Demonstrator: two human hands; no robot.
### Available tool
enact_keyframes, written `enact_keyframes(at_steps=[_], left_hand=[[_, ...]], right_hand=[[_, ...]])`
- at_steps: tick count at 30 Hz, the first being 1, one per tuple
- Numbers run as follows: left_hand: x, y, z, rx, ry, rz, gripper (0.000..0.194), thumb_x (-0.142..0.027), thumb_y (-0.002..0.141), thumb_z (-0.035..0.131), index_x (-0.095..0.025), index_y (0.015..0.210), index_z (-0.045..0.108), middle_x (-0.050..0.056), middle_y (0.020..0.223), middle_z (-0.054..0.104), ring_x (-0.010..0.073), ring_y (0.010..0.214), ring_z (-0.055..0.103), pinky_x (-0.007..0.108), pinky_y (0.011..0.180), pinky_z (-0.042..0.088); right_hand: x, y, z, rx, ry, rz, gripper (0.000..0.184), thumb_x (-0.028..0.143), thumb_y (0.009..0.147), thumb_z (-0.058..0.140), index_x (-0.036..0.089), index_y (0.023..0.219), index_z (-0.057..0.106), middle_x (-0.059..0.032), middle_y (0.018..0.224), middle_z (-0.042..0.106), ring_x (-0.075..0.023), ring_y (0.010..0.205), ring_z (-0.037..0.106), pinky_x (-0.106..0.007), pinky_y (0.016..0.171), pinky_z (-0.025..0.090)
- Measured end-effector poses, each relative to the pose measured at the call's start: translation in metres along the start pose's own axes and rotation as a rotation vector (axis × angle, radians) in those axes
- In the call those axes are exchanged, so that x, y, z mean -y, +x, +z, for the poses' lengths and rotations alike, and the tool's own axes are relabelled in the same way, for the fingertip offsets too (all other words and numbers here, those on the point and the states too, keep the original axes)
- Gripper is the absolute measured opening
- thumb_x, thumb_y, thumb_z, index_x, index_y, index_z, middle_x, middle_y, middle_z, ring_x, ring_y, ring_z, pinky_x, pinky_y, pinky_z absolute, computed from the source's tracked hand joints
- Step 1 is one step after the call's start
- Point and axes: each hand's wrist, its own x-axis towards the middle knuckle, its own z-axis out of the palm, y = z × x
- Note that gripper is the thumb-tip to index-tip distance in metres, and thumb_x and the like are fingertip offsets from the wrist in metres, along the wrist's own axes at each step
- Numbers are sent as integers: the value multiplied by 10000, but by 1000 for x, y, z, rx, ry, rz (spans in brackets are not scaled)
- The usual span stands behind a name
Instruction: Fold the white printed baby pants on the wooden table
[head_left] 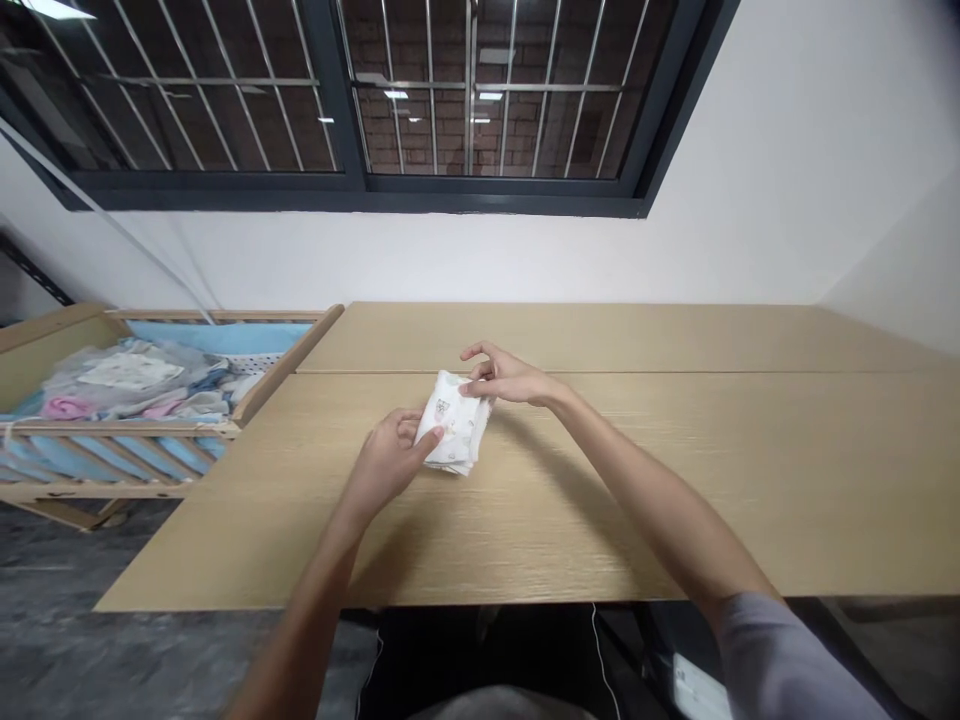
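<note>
A small folded white cloth with a faint printed pattern is held tilted just above the wooden table, between my two hands. My left hand grips its lower left side, thumb on the front face and fingers behind. At the top right corner, my right hand pinches the cloth with the thumb in front, while its index finger is raised off the fabric. Several layers show along the cloth's right and lower edges.
The light wooden table runs along the white wall beneath a barred window. To the left stands a wooden crib lined in blue, holding bagged and loose clothes. White cables hang below the table's front edge.
</note>
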Motion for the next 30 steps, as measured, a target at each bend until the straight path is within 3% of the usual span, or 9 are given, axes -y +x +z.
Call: enact_keyframes(at_steps=[3, 6, 9, 13, 17, 20, 22, 25, 30], left_hand=[[18, -4, 12, -31, 215, -81, 464, -517, 846, 644, -162, 1140, 590, 63, 861, 761, 253, 831, 723, 312, 710, 505], [30, -2, 25, -27, 510, -129, 390, -486, 900, 565, -168, 1123, 595, 115, 1002, 754, 299, 986, 704, 338, 762, 483], [32, 0, 34, -19, 736, -182, 360, -461, 945, 491, -169, 1134, 581, 159, 1106, 728, 333, 1068, 680, 375, 806, 480], [25, -6, 37, -25, 891, -178, 374, -446, 977, 436, -141, 1146, 571, 170, 1042, 728, 346, 1016, 688, 413, 821, 490], [21, -31, 47, -215, 979, -27, 478, -501, 994, 391, -97, 1163, 584, 205, 1108, 687, 354, 1051, 647, 444, 861, 495], [27, -55, 68, -285, 934, 193, 580, -515, 992, 408, -68, 1346, 511, 237, 1333, 599, 349, 1203, 580, 454, 966, 479], [35, -68, 83, -276, 928, 283, 632, -517, 986, 429, -52, 1413, 468, 255, 1436, 530, 367, 1311, 513, 478, 1018, 463], [46, -77, 98, -234, 965, 299, 594, -507, 985, 443, -44, 1338, 563, 274, 1381, 575, 409, 1319, 508, 520, 992, 482], [52, -79, 99, -218, 978, 313, 535, -510, 960, 507, -83, 1246, 655, 252, 1299, 635, 406, 1239, 572, 544, 1003, 484]], right_hand=[[-9, 13, 4, 139, -64, 106, 632, 324, 716, 853, 218, 1214, 479, 21, 821, 620, -138, 708, 576, -231, 579, 430], [-32, 30, 13, 237, -78, 152, 648, 290, 702, 868, 206, 1211, 476, 14, 832, 649, -137, 722, 594, -230, 610, 454], [-56, 44, 22, 288, -79, 159, 655, 283, 708, 862, 198, 1224, 467, -7, 878, 678, -146, 741, 623, -233, 619, 479], [-74, 52, 30, 300, -135, 136, 628, 301, 775, 811, 186, 1280, 454, -79, 1025, 703, -183, 805, 667, -266, 630, 525], [-68, 41, 37, 189, -390, -69, 574, 359, 901, 687, 156, 1387, 458, -203, 1404, 557, -279, 1176, 625, -422, 935, 543], [-51, 21, 50, 176, -624, -328, 577, 454, 1010, 496, 185, 1511, 397, -170, 1622, 317, -315, 1466, 361, -531, 1184, 312], [-39, 5, 63, 275, -703, -478, 559, 462, 1052, 380, 223, 1556, 356, -105, 1661, 251, -278, 1530, 235, -523, 1242, 185], [-32, -16, 80, 435, -714, -640, 557, 422, 1071, 326, 196, 1580, 320, -83, 1653, 271, -210, 1545, 190, -437, 1269, 130], [-49, -27, 86, 585, -719, -661, 583, 403, 1076, 307, 114, 1582, 300, -110, 1624, 318, -176, 1546, 174, -374, 1278, 119]])
